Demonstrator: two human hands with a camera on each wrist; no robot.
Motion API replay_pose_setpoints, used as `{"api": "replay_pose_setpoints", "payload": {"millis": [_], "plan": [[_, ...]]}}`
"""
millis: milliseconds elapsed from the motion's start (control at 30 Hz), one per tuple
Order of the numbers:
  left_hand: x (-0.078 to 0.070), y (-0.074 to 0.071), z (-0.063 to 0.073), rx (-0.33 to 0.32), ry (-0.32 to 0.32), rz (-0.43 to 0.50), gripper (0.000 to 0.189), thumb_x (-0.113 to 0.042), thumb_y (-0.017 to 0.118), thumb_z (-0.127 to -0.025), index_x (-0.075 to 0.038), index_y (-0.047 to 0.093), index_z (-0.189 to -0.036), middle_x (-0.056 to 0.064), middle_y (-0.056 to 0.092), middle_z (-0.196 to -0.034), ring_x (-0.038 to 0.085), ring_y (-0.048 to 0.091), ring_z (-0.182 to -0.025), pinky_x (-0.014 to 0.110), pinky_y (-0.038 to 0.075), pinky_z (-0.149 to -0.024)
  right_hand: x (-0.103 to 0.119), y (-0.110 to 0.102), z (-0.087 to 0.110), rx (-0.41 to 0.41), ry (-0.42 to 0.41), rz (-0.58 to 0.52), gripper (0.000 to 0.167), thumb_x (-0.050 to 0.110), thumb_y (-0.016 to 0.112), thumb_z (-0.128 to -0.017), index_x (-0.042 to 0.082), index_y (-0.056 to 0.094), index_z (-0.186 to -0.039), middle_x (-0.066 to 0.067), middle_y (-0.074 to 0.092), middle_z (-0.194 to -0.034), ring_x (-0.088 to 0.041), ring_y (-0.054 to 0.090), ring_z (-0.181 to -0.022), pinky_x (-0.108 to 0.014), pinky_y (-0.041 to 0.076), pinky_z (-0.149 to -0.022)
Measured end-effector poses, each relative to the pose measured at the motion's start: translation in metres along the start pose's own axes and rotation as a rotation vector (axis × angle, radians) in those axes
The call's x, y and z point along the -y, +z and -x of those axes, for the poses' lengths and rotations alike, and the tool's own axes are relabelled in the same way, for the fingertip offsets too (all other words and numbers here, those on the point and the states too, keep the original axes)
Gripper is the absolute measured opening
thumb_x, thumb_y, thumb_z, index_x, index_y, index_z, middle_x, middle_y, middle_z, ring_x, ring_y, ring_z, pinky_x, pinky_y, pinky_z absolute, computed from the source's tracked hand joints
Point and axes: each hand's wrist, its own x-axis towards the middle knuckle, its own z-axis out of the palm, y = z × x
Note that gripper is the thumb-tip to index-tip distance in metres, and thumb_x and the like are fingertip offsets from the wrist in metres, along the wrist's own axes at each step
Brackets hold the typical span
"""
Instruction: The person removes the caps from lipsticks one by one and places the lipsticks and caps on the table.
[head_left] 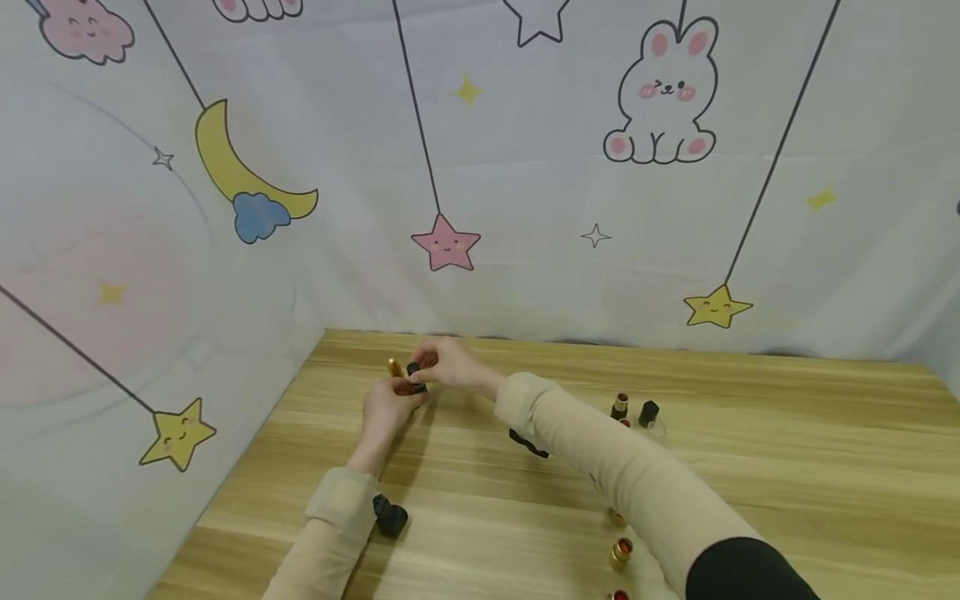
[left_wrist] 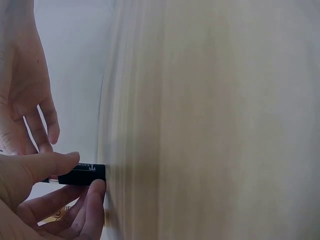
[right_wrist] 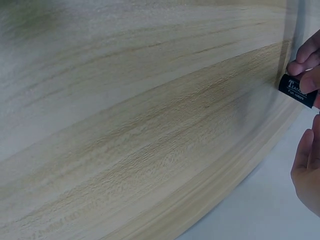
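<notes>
At the table's back left, in the head view, both hands work on a black lipstick tube [left_wrist: 82, 175] with pale lettering, which stands on the wood. My left hand [head_left: 386, 408] pinches its lower part between thumb and fingers. From above, my right hand [head_left: 450, 365] holds the black cap [head_left: 413, 368] at the upper end. A shiny band shows between cap and tube in the left wrist view. Just left of them stands a gold tube [head_left: 395, 367], partly behind the left hand's fingers. The right wrist view shows the lettered tube at its right edge, between both hands.
Right of centre stand an open gold lipstick [head_left: 620, 405] and a black cap [head_left: 649, 413]. Nearer, along the right forearm, is another gold lipstick [head_left: 621, 552] with a red tip, others partly hidden. A patterned cloth wall [head_left: 525, 183] rises behind the wooden table [head_left: 787, 450].
</notes>
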Motion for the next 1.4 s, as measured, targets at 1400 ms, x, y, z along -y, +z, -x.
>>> {"api": "replay_pose_setpoints", "payload": {"millis": [1400], "plan": [[-0.075, 0.011, 0.069, -0.014, 0.374, 0.312, 0.028, -0.025, 0.072, -0.085, -0.011, 0.071, -0.109, 0.011, 0.071, -0.103, 0.021, 0.066, -0.094, 0.032, 0.055, -0.084, 0.052, -0.089, 0.117, -0.151, -0.020, -0.109, 0.019, 0.018, 0.068, -0.090, 0.009, 0.069, -0.106, -0.009, 0.072, -0.096, -0.021, 0.068, -0.091, -0.029, 0.052, -0.084]]}}
